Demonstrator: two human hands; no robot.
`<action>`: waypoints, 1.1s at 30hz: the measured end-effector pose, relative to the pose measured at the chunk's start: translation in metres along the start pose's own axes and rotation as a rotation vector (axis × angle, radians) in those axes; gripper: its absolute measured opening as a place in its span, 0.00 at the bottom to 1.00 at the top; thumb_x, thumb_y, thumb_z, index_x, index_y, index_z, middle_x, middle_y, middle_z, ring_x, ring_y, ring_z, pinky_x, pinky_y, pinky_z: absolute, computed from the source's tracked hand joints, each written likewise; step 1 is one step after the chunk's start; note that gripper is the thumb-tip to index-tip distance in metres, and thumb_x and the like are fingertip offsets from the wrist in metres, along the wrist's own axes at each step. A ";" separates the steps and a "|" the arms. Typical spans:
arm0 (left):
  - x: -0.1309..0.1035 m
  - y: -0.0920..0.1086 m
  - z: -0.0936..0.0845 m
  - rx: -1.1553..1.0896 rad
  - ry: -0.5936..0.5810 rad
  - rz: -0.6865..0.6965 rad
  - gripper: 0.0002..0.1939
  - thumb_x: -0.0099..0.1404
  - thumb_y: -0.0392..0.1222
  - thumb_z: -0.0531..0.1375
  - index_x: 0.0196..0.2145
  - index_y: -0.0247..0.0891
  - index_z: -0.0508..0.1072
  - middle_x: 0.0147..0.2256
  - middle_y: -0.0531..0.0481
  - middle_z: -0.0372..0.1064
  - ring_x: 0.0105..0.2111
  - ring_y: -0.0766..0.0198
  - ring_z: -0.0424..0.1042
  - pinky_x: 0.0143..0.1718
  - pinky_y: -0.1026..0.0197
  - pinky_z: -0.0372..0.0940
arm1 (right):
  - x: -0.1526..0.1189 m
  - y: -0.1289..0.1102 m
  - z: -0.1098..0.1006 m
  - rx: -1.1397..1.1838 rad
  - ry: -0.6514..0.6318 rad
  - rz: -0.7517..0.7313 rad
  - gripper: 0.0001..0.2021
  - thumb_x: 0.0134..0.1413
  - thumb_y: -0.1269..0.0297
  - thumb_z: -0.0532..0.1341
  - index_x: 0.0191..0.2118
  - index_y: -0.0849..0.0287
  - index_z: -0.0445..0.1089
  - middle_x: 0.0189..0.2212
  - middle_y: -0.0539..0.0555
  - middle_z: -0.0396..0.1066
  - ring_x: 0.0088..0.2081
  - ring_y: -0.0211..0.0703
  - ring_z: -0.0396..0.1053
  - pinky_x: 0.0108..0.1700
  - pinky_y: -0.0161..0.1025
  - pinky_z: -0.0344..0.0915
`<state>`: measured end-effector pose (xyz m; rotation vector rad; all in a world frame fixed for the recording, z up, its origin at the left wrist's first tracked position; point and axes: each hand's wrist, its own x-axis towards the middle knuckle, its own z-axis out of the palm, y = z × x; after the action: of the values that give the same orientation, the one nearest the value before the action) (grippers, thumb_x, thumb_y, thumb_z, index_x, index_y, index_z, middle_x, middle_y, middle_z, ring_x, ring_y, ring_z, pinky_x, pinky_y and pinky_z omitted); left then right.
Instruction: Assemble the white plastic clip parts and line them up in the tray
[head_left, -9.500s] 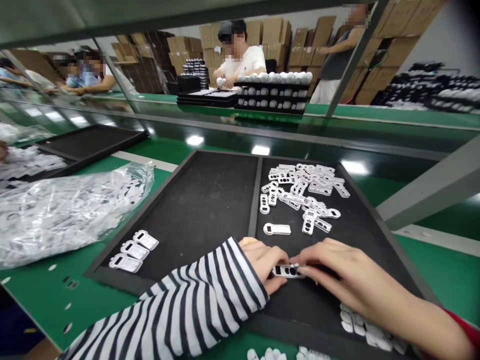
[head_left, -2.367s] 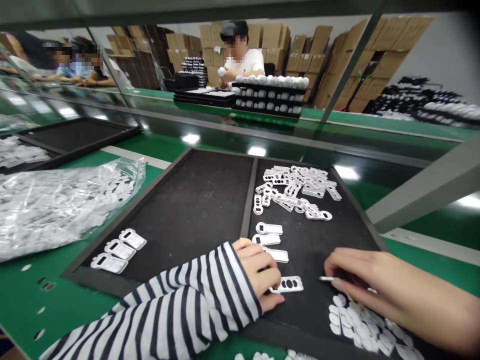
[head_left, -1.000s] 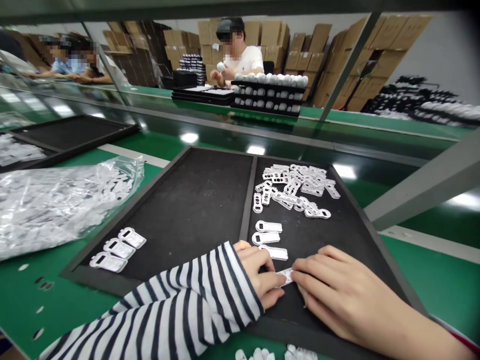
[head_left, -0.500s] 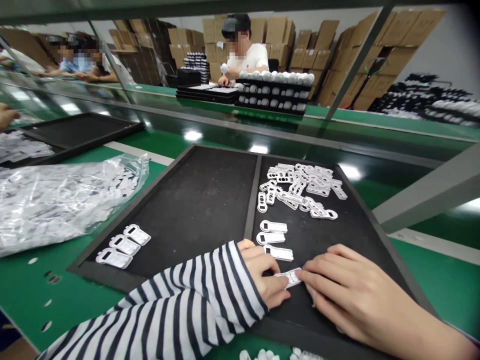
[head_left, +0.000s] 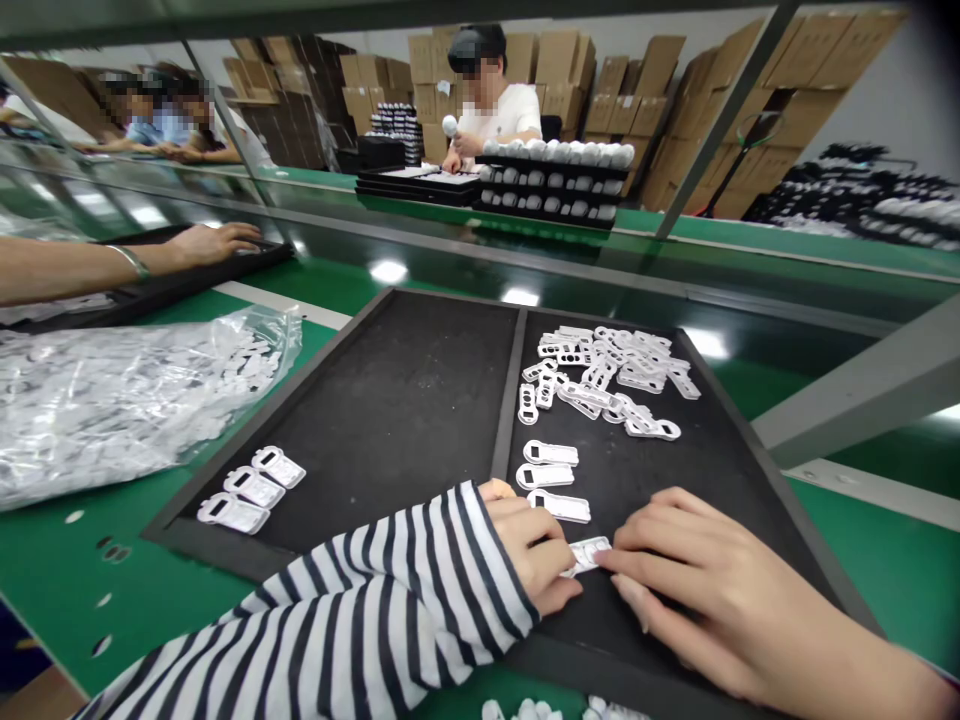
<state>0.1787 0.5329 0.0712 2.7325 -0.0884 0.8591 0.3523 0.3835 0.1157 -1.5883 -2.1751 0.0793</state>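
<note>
Near the front of the black tray's right compartment lies a small white plastic casing (head_left: 589, 555). My left hand (head_left: 531, 552), in a striped sleeve, pinches its left end, and the fingers partly cover it. On its right end rests the index fingertip of my right hand (head_left: 694, 580). That hand's thumb stands apart below, with the other fingers stretched out. Just beyond, three similar white casings (head_left: 551, 476) lie in a column. A heap of loose casings (head_left: 611, 365) fills the far part of this compartment. Three wider white pieces (head_left: 255, 487) sit in the left compartment's near corner.
The black tray (head_left: 511, 385) has a raised divider and rim. A clear bag of white parts (head_left: 135, 400) lies to the left. Beyond it, a co-worker's arm (head_left: 97, 262) reaches over another tray. A grey metal post (head_left: 862, 380) slants at right. Small white parts (head_left: 525, 710) lie at the front edge.
My right thumb has come away from the casing's end, leaving the index fingertip on it. At left, a co-worker's arm has reached in over the other tray. My left hand has barely moved.
</note>
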 end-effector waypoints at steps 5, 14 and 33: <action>0.001 0.000 -0.001 0.016 -0.013 0.002 0.08 0.58 0.46 0.67 0.32 0.40 0.74 0.31 0.59 0.74 0.27 0.69 0.67 0.35 0.60 0.54 | -0.002 0.003 0.001 0.038 0.003 0.030 0.11 0.61 0.72 0.55 0.44 0.55 0.73 0.31 0.50 0.73 0.33 0.39 0.70 0.42 0.43 0.60; 0.001 0.000 0.000 0.018 -0.002 0.010 0.08 0.58 0.45 0.67 0.32 0.40 0.74 0.31 0.60 0.73 0.27 0.70 0.66 0.35 0.60 0.54 | 0.000 0.003 0.002 0.038 -0.004 0.035 0.11 0.61 0.73 0.55 0.44 0.55 0.73 0.31 0.49 0.72 0.32 0.38 0.69 0.43 0.45 0.59; 0.005 0.000 -0.005 0.154 0.069 -0.159 0.04 0.61 0.37 0.61 0.34 0.42 0.75 0.31 0.54 0.69 0.31 0.64 0.63 0.37 0.56 0.53 | -0.027 0.099 0.002 -0.262 0.088 0.567 0.20 0.63 0.49 0.49 0.49 0.58 0.67 0.45 0.60 0.72 0.47 0.56 0.69 0.49 0.52 0.67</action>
<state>0.1802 0.5348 0.0782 2.8000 0.2141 0.9492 0.4466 0.3928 0.0756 -2.2703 -1.6600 -0.1066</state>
